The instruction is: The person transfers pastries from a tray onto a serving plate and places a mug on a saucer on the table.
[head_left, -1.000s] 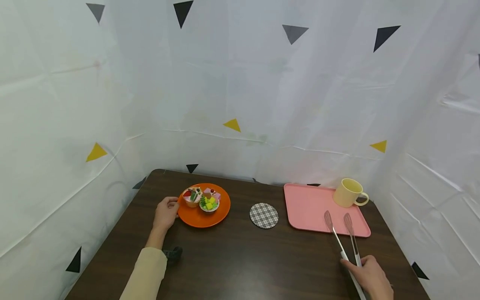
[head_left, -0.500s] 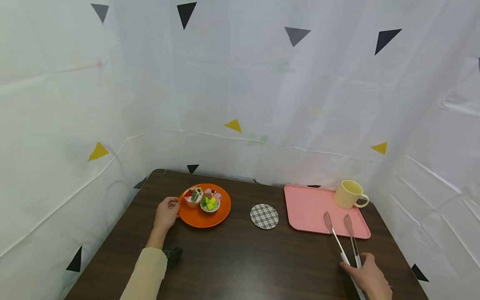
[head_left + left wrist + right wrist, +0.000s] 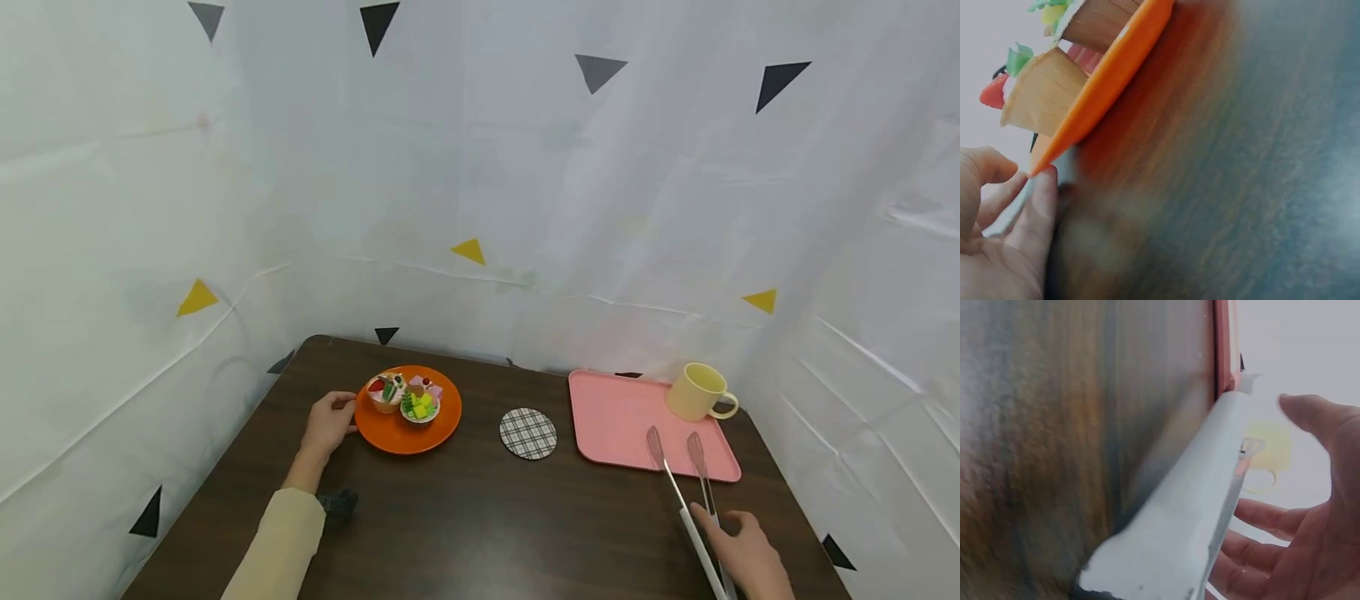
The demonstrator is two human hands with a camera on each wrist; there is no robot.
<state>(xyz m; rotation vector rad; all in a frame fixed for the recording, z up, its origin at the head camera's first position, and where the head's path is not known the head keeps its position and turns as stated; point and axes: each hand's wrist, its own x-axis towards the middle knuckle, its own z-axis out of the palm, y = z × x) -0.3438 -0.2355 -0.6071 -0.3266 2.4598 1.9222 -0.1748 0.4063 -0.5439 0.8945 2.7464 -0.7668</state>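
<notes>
At the left of the table, an orange plate (image 3: pixel 442 425) carries toy pastries: a strawberry-topped tart (image 3: pixel 1041 94), a cup tart (image 3: pixel 420 407) with yellow cubes, and something pink behind them. My left hand (image 3: pixel 327 423) is at its left rim. In the left wrist view the fingertips (image 3: pixel 1046 178) meet the rim, and the thumb stands a little off it. On the right, metal tongs (image 3: pixel 697 537) with white handles lie with their tips over a pink tray (image 3: pixel 611 417). My right hand (image 3: pixel 750 554) is beside the handles, thumb and fingers spread apart in the right wrist view.
A yellow mug (image 3: pixel 697 392) stands at the tray's back right corner. Between plate and tray lies a round checked coaster (image 3: pixel 528 433). The dark wooden table (image 3: pixel 480 517) backs onto a white curtain (image 3: pixel 525 167) with triangles.
My right hand has loosened from the tongs, and the handles have come closer together. My left hand has shifted slightly at the plate's rim. The head view has tilted a little.
</notes>
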